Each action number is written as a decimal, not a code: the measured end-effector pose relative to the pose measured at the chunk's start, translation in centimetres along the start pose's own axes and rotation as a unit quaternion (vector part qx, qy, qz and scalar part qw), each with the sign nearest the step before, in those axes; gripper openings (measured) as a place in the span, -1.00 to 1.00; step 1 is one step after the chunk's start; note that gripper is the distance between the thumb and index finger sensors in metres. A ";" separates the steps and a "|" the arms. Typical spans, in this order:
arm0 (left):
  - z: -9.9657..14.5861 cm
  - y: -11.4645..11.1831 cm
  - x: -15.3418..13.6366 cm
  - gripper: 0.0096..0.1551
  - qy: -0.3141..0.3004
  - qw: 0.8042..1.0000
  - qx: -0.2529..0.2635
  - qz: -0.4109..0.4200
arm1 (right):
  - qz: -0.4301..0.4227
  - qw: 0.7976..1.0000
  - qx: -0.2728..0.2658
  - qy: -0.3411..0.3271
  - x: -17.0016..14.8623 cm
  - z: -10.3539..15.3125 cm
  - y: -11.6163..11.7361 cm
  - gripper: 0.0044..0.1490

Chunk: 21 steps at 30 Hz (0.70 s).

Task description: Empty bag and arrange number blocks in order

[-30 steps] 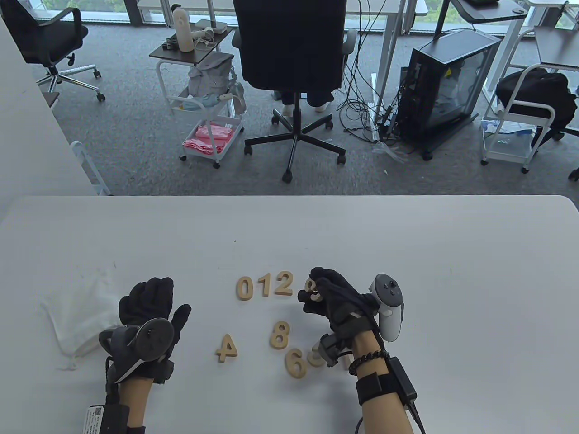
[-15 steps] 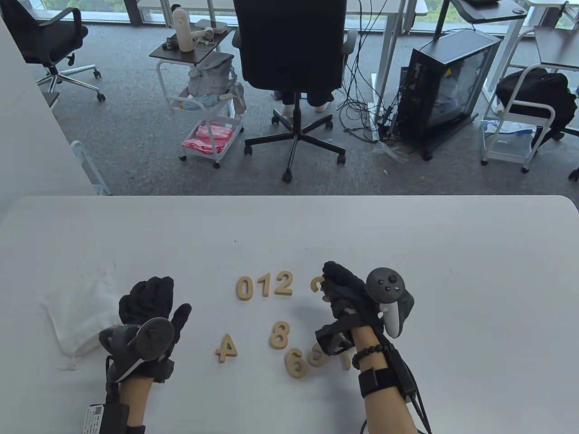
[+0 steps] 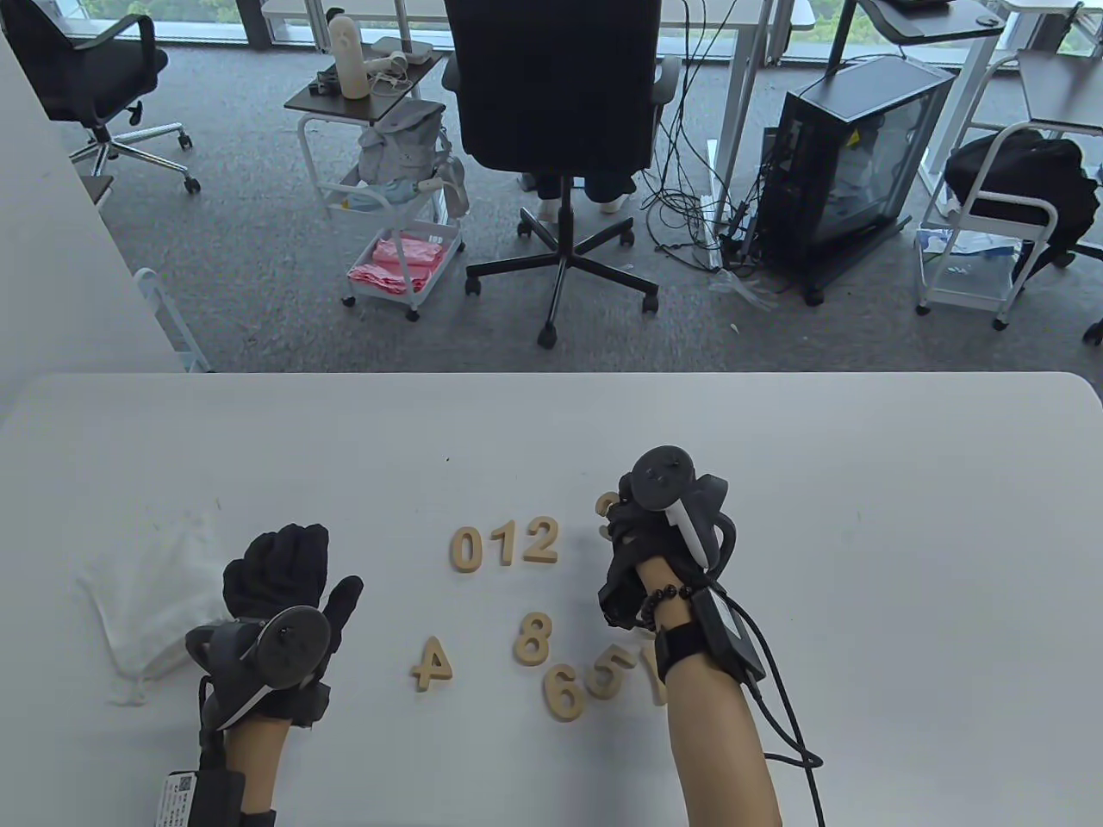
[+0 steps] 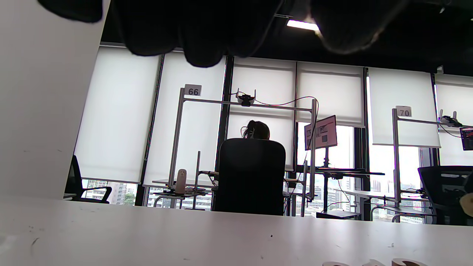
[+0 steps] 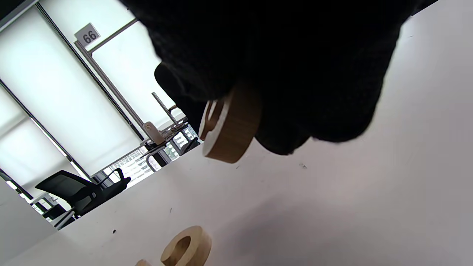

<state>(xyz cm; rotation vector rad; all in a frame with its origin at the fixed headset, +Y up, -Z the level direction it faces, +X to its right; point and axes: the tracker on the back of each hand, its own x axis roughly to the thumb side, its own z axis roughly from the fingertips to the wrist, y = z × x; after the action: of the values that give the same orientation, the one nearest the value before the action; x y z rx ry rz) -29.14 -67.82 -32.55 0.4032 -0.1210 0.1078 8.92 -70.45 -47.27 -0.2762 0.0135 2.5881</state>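
Wooden number blocks 0 (image 3: 466, 549), 1 (image 3: 503, 544) and 2 (image 3: 540, 541) lie in a row mid-table. Loose below them are 4 (image 3: 433, 665), 8 (image 3: 533, 638), 6 (image 3: 563, 691), 5 (image 3: 610, 674) and a 7 (image 3: 657, 685) partly hidden by my right forearm. My right hand (image 3: 622, 519) is right of the 2 and pinches a curved number block (image 3: 606, 504); the right wrist view shows this block (image 5: 229, 129) held on edge above the table. My left hand (image 3: 289, 573) rests on the table with loosely curled fingers, holding nothing. The white cloth bag (image 3: 146, 594) lies flat to its left.
The white table (image 3: 862, 517) has bare room on the right and along its far edge. Beyond it stand a black office chair (image 3: 556, 95), a small cart (image 3: 401, 258) and a computer case (image 3: 849, 164). A person sits behind the chair (image 4: 257, 131).
My right hand has moved up and away from the row with the block, turning so its tracker faces up. The 5 and part of the 7 now show. My left hand stayed put.
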 end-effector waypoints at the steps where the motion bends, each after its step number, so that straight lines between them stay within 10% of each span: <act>1: 0.0 0.0 0.0 -0.13 0.000 1.000 0.001 0.000 | 0.008 1.000 0.000 0.005 0.1 -0.2 0.5 -0.36; 21: 0.1 0.2 -0.4 -0.14 0.007 1.000 0.010 0.010 | 0.132 0.990 0.000 0.051 2.1 -3.0 6.7 -0.36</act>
<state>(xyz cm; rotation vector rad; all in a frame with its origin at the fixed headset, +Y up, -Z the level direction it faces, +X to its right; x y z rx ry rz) -29.56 -67.69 -32.42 0.4203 -0.1094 0.1315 4.37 -75.32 -50.92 -0.4323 0.0935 2.8327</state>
